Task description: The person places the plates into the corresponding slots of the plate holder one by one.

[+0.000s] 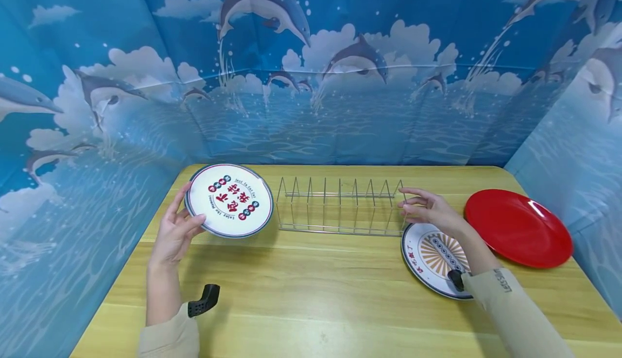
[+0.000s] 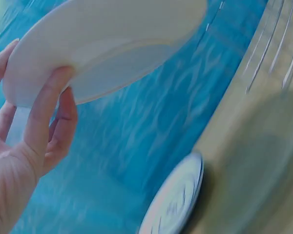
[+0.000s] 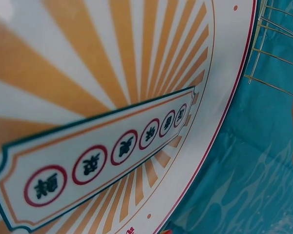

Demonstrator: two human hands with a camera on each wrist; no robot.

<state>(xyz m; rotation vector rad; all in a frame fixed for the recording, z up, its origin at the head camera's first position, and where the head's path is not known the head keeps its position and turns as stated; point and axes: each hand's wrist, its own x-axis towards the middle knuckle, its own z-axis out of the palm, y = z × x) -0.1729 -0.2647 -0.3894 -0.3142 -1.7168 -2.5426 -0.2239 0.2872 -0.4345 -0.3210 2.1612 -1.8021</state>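
My left hand [image 1: 171, 236] holds a white plate [image 1: 259, 207] with red characters by its left edge, thumb on the near side. The left wrist view shows the pale underside of this plate [image 2: 122, 29], raised and tilted, and a shadow on the table. In the middle stands a wire plate rack [image 1: 335, 232] with a row of upright dividers. At its right end my right hand [image 1: 432, 210] grips the end wire with bent fingers. Below that forearm lies a white plate [image 1: 423, 258] with orange rays, partly hidden by the sleeve; the right wrist view shows its pattern [image 3: 122, 146] up close.
A large red oval plate [image 1: 520, 228] lies at the table's right side. Another printed white plate [image 2: 176, 200] shows low in the left wrist view, near the table edge. The wooden table [image 1: 311, 304] meets a blue dolphin curtain [image 1: 311, 126] at the back and sides.
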